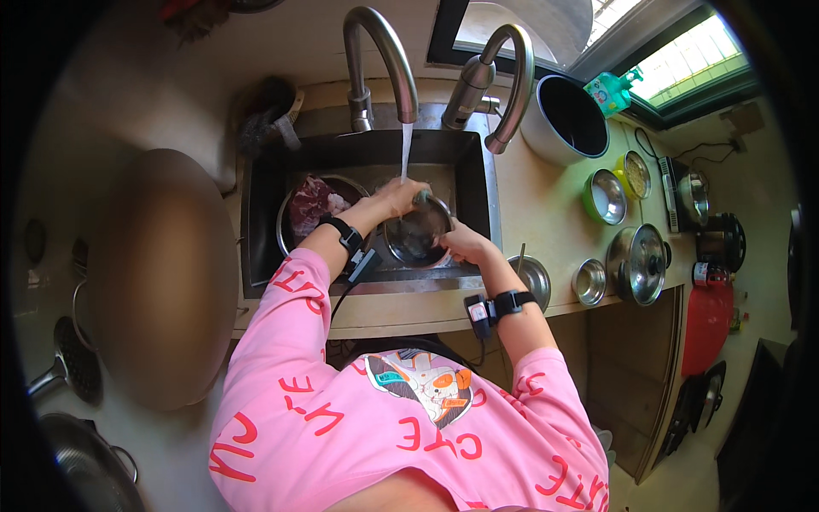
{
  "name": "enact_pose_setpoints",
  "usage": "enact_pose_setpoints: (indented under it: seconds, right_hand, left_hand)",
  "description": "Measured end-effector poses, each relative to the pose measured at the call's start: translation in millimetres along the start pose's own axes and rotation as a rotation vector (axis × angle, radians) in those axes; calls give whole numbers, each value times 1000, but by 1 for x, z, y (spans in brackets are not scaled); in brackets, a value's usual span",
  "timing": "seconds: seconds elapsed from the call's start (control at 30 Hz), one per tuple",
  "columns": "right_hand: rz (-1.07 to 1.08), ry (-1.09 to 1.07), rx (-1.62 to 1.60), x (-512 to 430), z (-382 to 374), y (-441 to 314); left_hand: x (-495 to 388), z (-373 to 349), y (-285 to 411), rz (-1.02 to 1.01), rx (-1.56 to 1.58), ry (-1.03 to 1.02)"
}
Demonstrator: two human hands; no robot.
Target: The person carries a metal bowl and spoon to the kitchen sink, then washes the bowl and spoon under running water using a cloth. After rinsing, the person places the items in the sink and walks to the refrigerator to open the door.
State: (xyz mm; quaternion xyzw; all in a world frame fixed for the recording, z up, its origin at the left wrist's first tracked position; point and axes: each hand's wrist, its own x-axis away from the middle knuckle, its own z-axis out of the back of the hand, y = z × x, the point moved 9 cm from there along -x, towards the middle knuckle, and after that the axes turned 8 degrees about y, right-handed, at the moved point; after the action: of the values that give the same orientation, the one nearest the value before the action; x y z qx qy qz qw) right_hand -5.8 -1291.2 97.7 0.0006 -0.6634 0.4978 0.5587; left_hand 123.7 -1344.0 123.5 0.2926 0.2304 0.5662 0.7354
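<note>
My right hand (464, 241) grips the near right rim of a round metal bowl (416, 240), which is tilted inside the sink (477, 211). At the bowl's far rim is my left hand (398, 196), its fingers bent over the edge. A small greenish thing shows at the left fingertips, too blurred to name. Water (405, 150) runs from the left faucet (390, 51) onto the left hand and the bowl. Left of them in the sink, a large piece of raw red meat (310, 205) with white fat lies in another metal bowl (281, 224).
A second faucet (521, 77) arches over the sink's right edge. On the right counter stand a cooker inner pot (534, 131), a green soap bottle (611, 93), a green bowl (604, 197), a yellow bowl (633, 174), a small metal bowl (588, 281) and a lidded pot (640, 264).
</note>
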Motion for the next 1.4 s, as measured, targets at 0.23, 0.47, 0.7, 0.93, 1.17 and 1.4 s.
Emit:
enact_pose_setpoints:
  seconds: [0.23, 0.47, 0.7, 0.93, 1.17, 1.4]
  right_hand:
    - [33, 139, -265, 0, 14, 13]
    - [121, 731, -770, 17, -13, 49]
    - [171, 575, -402, 6, 9, 16]
    - [1, 180, -504, 23, -1, 12]
    - [-102, 5, -276, 25, -12, 15]
    - [-165, 70, -231, 18, -9, 18]
  left_hand:
    - [34, -14, -45, 350, 25, -9]
    - [113, -105, -35, 1200, 1344, 465]
    - [82, -54, -54, 751, 622, 435]
    - [15, 4, -24, 120, 10, 149]
    - [0, 0, 45, -98, -297, -257]
    - [1, -18, 61, -244, -326, -360]
